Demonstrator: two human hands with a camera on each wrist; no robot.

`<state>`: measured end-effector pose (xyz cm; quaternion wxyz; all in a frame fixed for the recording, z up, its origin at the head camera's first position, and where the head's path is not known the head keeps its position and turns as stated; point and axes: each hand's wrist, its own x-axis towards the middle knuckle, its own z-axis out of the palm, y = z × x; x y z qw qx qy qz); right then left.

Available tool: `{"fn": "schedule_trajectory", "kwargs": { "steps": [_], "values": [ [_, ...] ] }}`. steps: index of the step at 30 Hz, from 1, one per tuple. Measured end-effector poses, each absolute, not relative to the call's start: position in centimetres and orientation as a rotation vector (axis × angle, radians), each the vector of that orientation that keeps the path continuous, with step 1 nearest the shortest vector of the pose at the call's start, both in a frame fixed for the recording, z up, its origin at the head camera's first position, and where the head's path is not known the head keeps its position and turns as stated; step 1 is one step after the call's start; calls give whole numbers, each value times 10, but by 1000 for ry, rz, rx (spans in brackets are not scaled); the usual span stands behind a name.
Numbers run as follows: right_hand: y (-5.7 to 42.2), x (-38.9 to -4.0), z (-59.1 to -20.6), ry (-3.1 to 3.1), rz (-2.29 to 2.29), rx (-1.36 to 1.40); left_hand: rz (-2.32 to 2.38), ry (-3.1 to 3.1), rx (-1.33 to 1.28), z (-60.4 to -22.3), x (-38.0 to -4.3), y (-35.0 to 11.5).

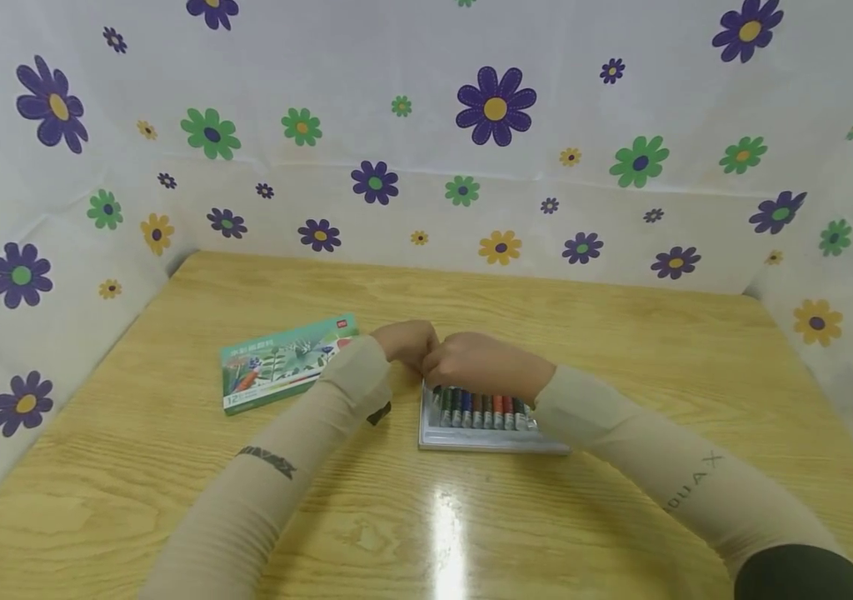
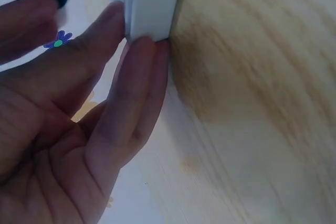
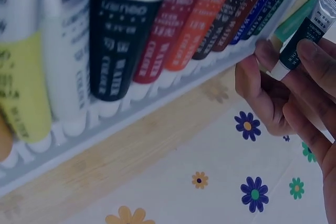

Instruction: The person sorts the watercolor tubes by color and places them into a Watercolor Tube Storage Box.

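Note:
A white tray (image 1: 494, 444) holds a row of watercolour paint tubes (image 1: 477, 410) in many colours, close under the hands. With thumb and fingertips, my left hand (image 1: 404, 340) pinches the tray's corner, as the left wrist view shows at the white corner (image 2: 155, 14). My right hand (image 1: 490, 364) is over the tray's far left part, right beside the left hand. Between its thumb and fingers it holds a small dark paint tube (image 3: 300, 43) with a white cap and silver end. In the head view the hands hide this tube and the far part of the tray.
A flat green cardboard paint box (image 1: 284, 367) with plant pictures lies left of the tray, partly covered by the left forearm. The wooden table (image 1: 366, 533) extends around both. White flower-printed cloth (image 1: 396, 67) stands behind and at both sides.

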<state>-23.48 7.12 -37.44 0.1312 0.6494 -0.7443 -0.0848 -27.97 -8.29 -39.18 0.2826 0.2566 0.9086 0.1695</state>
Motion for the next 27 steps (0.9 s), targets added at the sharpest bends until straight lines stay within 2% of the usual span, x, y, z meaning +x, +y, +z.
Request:
{"fn": "schedule_trajectory", "kwargs": {
  "steps": [20, 27],
  "values": [
    [67, -229, -385, -2147, -345, 1915, 531, 2400, 523, -393, -280, -83],
    [68, -227, -384, -2266, -350, 1952, 480, 2416, 548, -391, -279, -83]
  ]
}}
